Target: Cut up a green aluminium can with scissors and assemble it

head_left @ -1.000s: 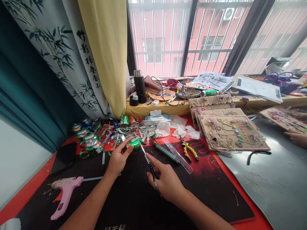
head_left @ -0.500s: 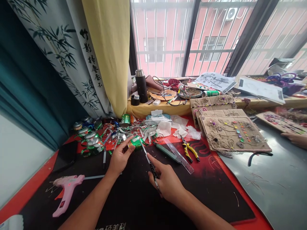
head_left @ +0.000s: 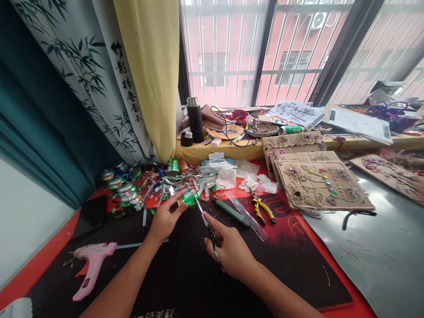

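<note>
Pinched between the thumb and fingers of my left hand (head_left: pixel 167 217) is a green piece of a cut drink can (head_left: pixel 188 198), printed in yellow and white. Closed round the handles of a pair of scissors (head_left: pixel 212 234), my right hand (head_left: pixel 230 247) angles the blades up and left. The blades meet the can piece's right edge; how far they stand apart is too small to tell. Just behind the hands lies a heap of cut metal strips (head_left: pixel 179 179). Several cut can ends (head_left: pixel 127 196) with curled strips sit at the left.
A pink glue gun (head_left: pixel 94 265) lies on the black mat (head_left: pixel 185 274) at left. Right of the hands are a green utility knife (head_left: pixel 232 212), a clear ruler (head_left: pixel 248 218) and yellow-black pliers (head_left: pixel 261 208). Decorated cardboard panels (head_left: pixel 324 181) stand farther right, a black flask (head_left: pixel 195 121) behind.
The green can piece has turned slightly in my left hand, while the scissors stay nearly in place. Another person's hand at the far right has left the view.
</note>
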`<state>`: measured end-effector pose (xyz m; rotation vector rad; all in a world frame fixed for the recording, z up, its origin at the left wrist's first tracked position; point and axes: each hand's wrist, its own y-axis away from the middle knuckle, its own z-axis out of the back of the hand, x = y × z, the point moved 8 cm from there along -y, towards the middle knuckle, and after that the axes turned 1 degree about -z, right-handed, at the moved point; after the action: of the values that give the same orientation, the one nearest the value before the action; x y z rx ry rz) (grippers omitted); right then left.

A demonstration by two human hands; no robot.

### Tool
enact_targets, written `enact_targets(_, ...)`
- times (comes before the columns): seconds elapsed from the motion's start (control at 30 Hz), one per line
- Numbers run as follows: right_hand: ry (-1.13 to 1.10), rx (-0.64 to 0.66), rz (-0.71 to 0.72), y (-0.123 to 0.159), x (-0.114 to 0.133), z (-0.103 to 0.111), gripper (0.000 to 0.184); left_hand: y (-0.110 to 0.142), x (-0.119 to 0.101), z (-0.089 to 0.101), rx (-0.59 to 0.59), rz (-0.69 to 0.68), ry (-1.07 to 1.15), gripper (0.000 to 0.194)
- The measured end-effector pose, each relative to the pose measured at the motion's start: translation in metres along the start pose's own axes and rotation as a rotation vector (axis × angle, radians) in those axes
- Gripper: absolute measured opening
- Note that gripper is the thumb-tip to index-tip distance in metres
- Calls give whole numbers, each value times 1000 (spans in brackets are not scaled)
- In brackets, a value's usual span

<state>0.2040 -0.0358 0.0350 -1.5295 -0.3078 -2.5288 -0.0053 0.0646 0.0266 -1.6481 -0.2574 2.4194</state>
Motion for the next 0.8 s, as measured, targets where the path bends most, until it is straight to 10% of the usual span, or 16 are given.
enact_targets(0.8, -137, 73, -66, 1, -3, -3, 74, 1, 0, -2, 32, -25, -23, 67)
